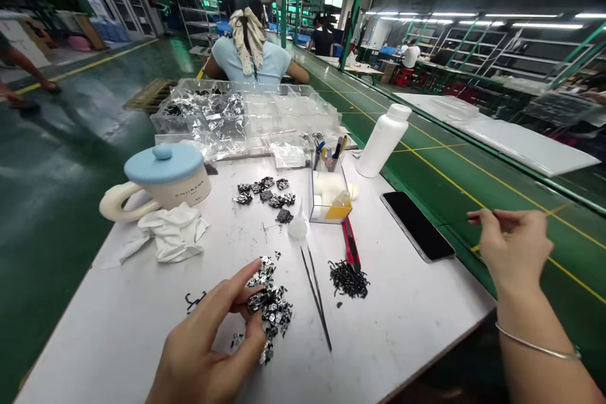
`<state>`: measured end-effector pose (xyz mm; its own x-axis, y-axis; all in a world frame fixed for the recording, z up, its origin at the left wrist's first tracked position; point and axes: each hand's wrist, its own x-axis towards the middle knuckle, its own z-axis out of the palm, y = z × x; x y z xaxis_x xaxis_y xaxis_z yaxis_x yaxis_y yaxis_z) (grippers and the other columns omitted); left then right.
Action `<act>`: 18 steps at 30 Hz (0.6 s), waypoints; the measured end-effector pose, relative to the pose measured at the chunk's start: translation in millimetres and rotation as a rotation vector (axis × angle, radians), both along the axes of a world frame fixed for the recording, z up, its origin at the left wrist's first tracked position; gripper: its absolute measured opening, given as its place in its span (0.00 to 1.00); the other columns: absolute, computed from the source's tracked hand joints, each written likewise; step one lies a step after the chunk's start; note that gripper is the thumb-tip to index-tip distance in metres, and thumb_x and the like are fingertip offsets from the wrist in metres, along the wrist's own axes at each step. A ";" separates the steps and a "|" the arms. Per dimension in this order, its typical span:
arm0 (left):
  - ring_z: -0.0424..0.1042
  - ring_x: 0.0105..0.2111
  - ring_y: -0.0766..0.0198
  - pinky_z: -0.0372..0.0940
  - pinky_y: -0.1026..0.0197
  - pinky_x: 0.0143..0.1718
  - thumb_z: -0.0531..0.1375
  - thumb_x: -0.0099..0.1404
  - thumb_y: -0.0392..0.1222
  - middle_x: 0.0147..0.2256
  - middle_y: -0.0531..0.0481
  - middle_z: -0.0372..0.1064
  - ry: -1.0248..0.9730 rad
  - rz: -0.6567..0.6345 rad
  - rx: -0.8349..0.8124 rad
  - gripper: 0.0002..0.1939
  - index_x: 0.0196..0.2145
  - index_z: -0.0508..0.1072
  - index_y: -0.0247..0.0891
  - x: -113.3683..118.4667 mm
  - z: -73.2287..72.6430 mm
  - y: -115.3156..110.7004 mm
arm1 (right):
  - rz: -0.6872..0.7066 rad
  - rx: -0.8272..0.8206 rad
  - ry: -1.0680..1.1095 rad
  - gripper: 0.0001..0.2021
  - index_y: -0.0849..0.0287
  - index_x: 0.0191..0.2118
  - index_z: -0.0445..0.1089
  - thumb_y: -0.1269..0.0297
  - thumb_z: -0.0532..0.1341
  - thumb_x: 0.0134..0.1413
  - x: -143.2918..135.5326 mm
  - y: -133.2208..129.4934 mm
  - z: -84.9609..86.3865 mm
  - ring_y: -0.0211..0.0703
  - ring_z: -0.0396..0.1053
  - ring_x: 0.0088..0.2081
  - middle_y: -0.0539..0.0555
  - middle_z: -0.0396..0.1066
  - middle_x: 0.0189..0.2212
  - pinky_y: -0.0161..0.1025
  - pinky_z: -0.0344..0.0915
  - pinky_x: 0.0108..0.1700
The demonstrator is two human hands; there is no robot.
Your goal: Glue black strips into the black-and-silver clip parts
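Observation:
My left hand (213, 334) is closed with thumb and fingers around a small black-and-silver part (258, 300), just above a pile of small metal clips (279, 312). Off the table's right edge, my right hand (514, 246) pinches a thin stick-like tool (457, 222) with a dark front end and a yellowish tail. Black tweezers (317, 303) lie between the metal clips and a heap of small black pieces (349, 279). A red utility knife (350, 245) touches that heap. Several black-and-silver assemblies (267, 192) lie farther back, near a small white nozzle bottle (298, 226).
A lidded mug (170, 180) and crumpled tissue (173, 233) stand at left. A clear organizer (326, 202) with pens, a white bottle (382, 142) and a phone (416, 225) are at right. Plastic trays (288, 113) fill the back, before a seated person (250, 53).

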<state>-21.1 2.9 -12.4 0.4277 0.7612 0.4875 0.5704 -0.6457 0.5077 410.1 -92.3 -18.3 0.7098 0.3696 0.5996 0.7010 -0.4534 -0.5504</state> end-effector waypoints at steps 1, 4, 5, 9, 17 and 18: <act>0.74 0.27 0.71 0.69 0.73 0.32 0.54 0.62 0.41 0.29 0.55 0.72 0.003 0.007 0.010 0.21 0.53 0.63 0.43 -0.1 0.7 0.2 | 0.007 -0.001 0.018 0.17 0.63 0.49 0.63 0.56 0.57 0.60 5.0 1.8 -4.1 0.40 0.70 0.37 0.53 0.69 0.37 0.45 0.69 0.43; 0.75 0.28 0.70 0.69 0.73 0.31 0.54 0.62 0.42 0.30 0.55 0.72 0.010 0.021 0.014 0.21 0.54 0.63 0.44 -1.3 0.1 1.5 | 0.065 -0.014 0.078 0.15 0.64 0.48 0.65 0.58 0.57 0.61 17.0 7.8 -14.5 0.37 0.70 0.34 0.53 0.69 0.37 0.40 0.70 0.38; 0.75 0.29 0.70 0.69 0.72 0.31 0.54 0.62 0.42 0.30 0.54 0.72 0.013 0.020 0.007 0.21 0.54 0.63 0.44 -1.9 -1.0 2.2 | 0.082 -0.022 0.090 0.15 0.64 0.48 0.64 0.58 0.56 0.62 19.6 9.7 -17.0 0.37 0.69 0.34 0.53 0.69 0.37 0.40 0.70 0.37; 0.74 0.29 0.70 0.70 0.71 0.33 0.57 0.61 0.42 0.32 0.54 0.72 0.031 -0.004 -0.028 0.24 0.55 0.62 0.44 -4.1 -5.5 5.3 | 0.138 -0.122 0.077 0.15 0.64 0.48 0.65 0.59 0.56 0.62 24.2 17.4 -18.5 0.38 0.69 0.35 0.53 0.69 0.38 0.40 0.70 0.38; 0.75 0.28 0.68 0.69 0.71 0.27 0.56 0.61 0.40 0.30 0.52 0.72 -0.015 0.015 0.009 0.22 0.53 0.65 0.41 -5.1 4.9 3.9 | 0.101 -0.339 0.010 0.14 0.63 0.47 0.65 0.59 0.57 0.61 30.5 35.4 8.0 0.38 0.69 0.37 0.54 0.68 0.39 0.41 0.70 0.39; 0.75 0.28 0.67 0.70 0.70 0.28 0.56 0.60 0.41 0.30 0.52 0.72 -0.021 0.018 0.012 0.22 0.53 0.65 0.41 -5.6 5.3 3.9 | 0.061 -0.345 0.002 0.14 0.63 0.47 0.65 0.58 0.57 0.61 28.2 35.5 8.4 0.39 0.69 0.37 0.54 0.68 0.40 0.41 0.70 0.39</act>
